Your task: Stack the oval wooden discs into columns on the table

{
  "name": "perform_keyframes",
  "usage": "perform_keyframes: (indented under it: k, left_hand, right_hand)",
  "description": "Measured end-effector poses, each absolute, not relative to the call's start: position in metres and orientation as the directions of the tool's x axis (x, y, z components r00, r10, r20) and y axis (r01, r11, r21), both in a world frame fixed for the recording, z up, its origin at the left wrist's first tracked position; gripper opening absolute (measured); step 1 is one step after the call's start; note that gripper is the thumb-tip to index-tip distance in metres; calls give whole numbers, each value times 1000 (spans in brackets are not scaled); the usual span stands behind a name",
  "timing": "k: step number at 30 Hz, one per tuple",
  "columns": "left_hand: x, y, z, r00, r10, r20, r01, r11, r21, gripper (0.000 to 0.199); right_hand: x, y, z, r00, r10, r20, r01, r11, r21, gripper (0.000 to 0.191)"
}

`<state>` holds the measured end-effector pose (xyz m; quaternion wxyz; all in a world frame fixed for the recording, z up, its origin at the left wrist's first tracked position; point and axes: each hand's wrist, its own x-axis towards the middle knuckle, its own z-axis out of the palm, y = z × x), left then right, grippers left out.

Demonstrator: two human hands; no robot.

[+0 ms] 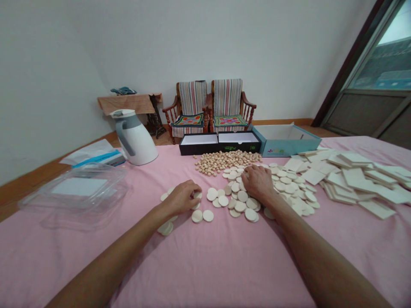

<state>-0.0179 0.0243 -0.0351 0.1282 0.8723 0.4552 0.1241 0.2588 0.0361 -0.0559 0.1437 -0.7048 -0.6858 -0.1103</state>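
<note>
My left hand (183, 196) pinches a pale round wooden disc (198, 195) between thumb and fingers, just above the pink cloth. Several more discs lie around and partly under this hand, and two loose ones (208, 215) lie flat to its right. My right hand (257, 182) rests on the large spread of wooden discs (242, 196), its fingers bent down and drawn together. Its fingertips are partly hidden, so what they hold cannot be made out.
Behind the discs sits a heap of small wooden pieces (224, 161), then black open boxes (199, 148) and a blue box (285, 147). Rectangular wooden boards (359, 177) are piled at right. A white jug (136, 139) and clear plastic packaging (80, 188) stand on the left.
</note>
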Motion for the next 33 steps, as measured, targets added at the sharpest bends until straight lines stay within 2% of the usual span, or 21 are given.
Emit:
perform_keyframes:
  k: [14, 18, 20, 24, 27, 33]
  left_hand:
    - [-8, 30, -34, 508, 845, 168, 770, -533, 350, 14]
    - [-1, 28, -32, 513, 811, 280, 631, -578, 518, 25]
    - [-3, 28, -29, 511, 797, 321, 577, -595, 559, 28]
    - [-23, 29, -19, 514, 815, 268, 666, -576, 474, 22]
    - [-49, 32, -14, 514, 845, 148, 751, -526, 399, 23]
    - [-90, 32, -14, 386, 922, -17, 911, -378, 168, 38]
  right_hand:
    - [259, 36, -55, 35, 934, 356, 998, -14, -60, 34]
    - [259, 36, -57, 34, 930, 365, 998, -14, -58, 33]
    - [260, 36, -57, 31, 926, 376, 998, -10, -58, 32]
    - [260, 37, -58, 22, 925, 379, 999, -2, -52, 32]
    - [259, 37, -58, 28, 930, 367, 999, -10, -49, 32]
    - [259, 36, -57, 27, 933, 359, 999, -12, -43, 32]
